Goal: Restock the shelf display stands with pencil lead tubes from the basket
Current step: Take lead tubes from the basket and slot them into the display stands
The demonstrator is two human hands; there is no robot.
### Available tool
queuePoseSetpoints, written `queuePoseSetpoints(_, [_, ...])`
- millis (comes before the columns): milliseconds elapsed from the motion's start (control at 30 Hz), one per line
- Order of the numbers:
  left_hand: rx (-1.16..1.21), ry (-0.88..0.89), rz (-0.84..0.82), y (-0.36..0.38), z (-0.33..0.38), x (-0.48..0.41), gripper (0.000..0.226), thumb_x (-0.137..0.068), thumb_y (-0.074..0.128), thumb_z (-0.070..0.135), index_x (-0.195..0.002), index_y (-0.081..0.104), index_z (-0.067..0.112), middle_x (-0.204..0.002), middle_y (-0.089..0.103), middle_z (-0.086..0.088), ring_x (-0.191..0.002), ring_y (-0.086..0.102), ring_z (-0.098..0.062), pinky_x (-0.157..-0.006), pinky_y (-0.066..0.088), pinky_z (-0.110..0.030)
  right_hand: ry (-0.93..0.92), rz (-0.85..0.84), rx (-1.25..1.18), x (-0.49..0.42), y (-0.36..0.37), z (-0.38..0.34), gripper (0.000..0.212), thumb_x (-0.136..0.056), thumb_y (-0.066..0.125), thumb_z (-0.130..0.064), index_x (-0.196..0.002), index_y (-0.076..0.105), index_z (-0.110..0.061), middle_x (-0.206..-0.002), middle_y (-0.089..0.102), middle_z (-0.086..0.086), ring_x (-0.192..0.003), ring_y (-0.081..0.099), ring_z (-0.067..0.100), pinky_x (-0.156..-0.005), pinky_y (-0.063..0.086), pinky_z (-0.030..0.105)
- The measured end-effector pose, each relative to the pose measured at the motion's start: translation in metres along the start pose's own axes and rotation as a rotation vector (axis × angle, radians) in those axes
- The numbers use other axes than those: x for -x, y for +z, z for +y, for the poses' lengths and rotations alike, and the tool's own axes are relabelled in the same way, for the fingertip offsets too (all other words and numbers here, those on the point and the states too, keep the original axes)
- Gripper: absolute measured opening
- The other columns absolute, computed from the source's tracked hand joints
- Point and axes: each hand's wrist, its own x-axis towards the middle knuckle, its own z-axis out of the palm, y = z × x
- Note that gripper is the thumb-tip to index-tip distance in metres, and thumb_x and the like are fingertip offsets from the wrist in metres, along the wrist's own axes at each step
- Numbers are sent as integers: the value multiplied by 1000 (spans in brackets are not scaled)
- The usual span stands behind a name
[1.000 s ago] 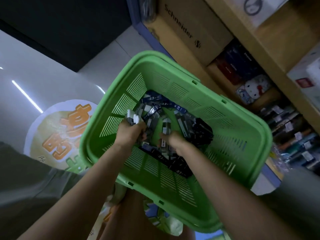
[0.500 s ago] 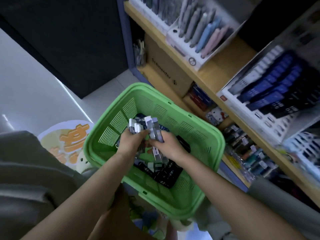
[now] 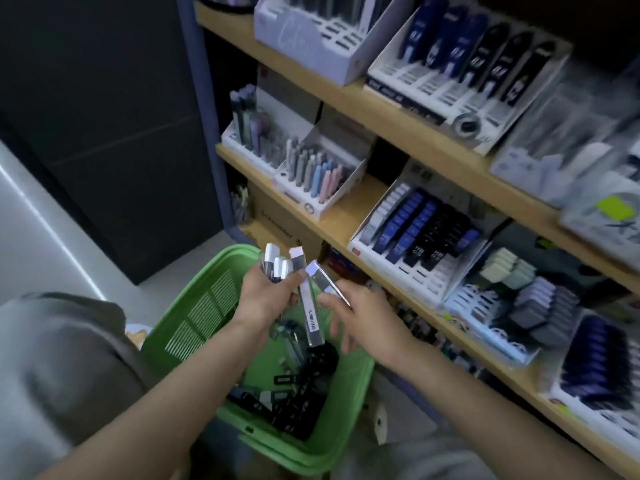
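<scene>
Several clear, grey-capped pencil lead tubes (image 3: 277, 268) bunched in left hand's (image 3: 265, 301) curled grip above green slotted plastic basket (image 3: 194, 327), right hand (image 3: 367, 313) pinching one white-capped tube (image 3: 325, 280), white tiered display stand (image 3: 415, 271) near, open gap between.

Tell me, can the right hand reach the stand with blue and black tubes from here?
Probably yes. The right hand is above the basket, near the front of that stand, and nothing shows between them.

One word can be read: "Schneider", faint, on the brown cardboard box (image 3: 277, 220), low and left of centre. The clear tube (image 3: 311, 317) at mid-frame carries a barcode label (digits too small). Pack markings on the display stand (image 3: 398, 268) are blurred.
</scene>
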Motion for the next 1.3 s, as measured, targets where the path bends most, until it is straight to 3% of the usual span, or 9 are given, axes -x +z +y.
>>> queuePoseSetpoints(167, [-72, 91, -98, 29, 37, 22, 16, -85, 69, 13, -87, 55, 9, -60, 55, -4, -44, 47, -10, -39, 37, -19, -74, 200, 101, 42, -51, -9, 15, -102, 29, -35, -95, 39, -27, -73, 66, -2, -53, 60, 7, -56, 50, 24])
queuePoseSetpoints(267, [-80, 151, -160, 43, 60, 35, 19, -84, 70, 14, -94, 57, 4, -61, 57, -5, -43, 47, -10, -38, 37, -17, -98, 271, 134, 62, -79, -18, 16, -100, 36, -34, -84, 37, -38, -82, 65, -10, -74, 63, 0, -68, 49, 21])
queuePoseSetpoints(367, [-35, 183, -240, 51, 83, 49, 23, -85, 69, 12, -104, 57, 6, -61, 58, -3, -44, 47, -9, -38, 39, -17, -160, 363, 283, 77, -103, -32, 25, -96, 49, -35, -73, 41, -42, -77, 49, -16, -76, 49, -3, -68, 37, 18])
queuePoseSetpoints(467, [-64, 278, -253, 53, 100, 53, 43, -85, 70, 17, -123, 53, 7, -65, 61, 1, -48, 52, -8, -41, 40, -17, -219, 438, 357, 80, -118, -49, 25, -94, 55, -33, -72, 43, -39, -74, 44, -11, -70, 44, 4, -63, 33, 18])
queuePoseSetpoints(567, [-158, 421, -241, 47, 119, 55, 36, -84, 70, 22, -115, 56, 11, -81, 63, 2, -70, 60, -12, -59, 47, -21, -259, 511, 446, 76, -126, -74, 21, -95, 55, -32, -76, 44, -32, -67, 47, -10, -62, 47, 7, -56, 38, 24])
queuePoseSetpoints(733, [-121, 563, -218, 23, 152, 42, 32, -83, 71, 20, -110, 55, 14, -92, 65, -1, -83, 62, -17, -74, 51, -34, -276, 638, 435, 48, -137, -132, 15, -96, 52, -33, -98, 48, -18, -78, 59, -2, -67, 56, 11, -61, 47, 31])
queuePoseSetpoints(967, [-53, 665, -136, -29, 183, 10, 30, -84, 70, 19, -108, 52, 19, -83, 62, 4, -77, 60, -15, -59, 44, -20, -386, 773, 333, -29, -134, -200, 12, -95, 53, -26, -97, 52, -15, -78, 56, -13, -71, 53, -10, -61, 43, 9])
queuePoseSetpoints(1133, [14, 662, -98, -61, 190, -21, 30, -83, 70, 19, -109, 54, 20, -93, 63, 5, -86, 60, -12, -70, 46, -26, -377, 793, 294, -83, -129, -223, 21, -96, 53, -26, -100, 52, -6, -82, 62, 3, -76, 62, 21, -74, 51, 45])
queuePoseSetpoints(1300, [82, 605, -64, -76, 192, -53, 37, -82, 72, 22, -115, 55, 18, -99, 64, 0, -94, 62, -18, -84, 52, -41, -362, 841, 289, -125, -140, -239, 14, -97, 52, -23, -97, 47, -10, -78, 59, 2, -77, 63, 29, -74, 51, 52])
